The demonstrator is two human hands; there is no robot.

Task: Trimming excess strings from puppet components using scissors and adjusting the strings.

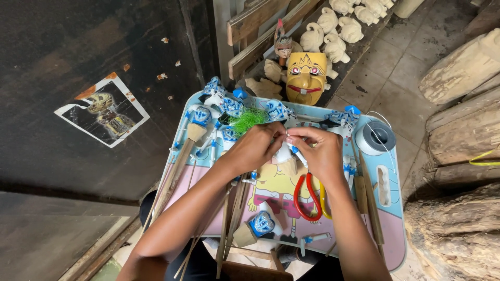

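A workshop floor of grey tiles, seen from above, with a small lap tray [389,237] in pink and pale blue filling the centre of the frame. Just above the middle, the left hand [253,148] and the right hand [319,154] meet over a small white and blue puppet figure [285,154]. The fingertips of both hands are pinched together on its upper end, seemingly on a fine thread, though that is too small to tell.

Just below the right hand lie red-handled scissors [307,198]. At lower centre rests a finished-looking puppet head [259,225] on a wooden cone. More painted blue and white figures [200,122] on thin sticks crowd the tray's upper left, beside a tuft of green fibre [246,119]. A spool of thread [375,138] sits at the tray's upper right.

Several figures look complete; the held one appears in progress.

Beyond the tray, at top centre, stands a yellow carved mask [306,77], with unpainted carvings [333,31] behind it. Rough logs [461,130] fill the right edge.
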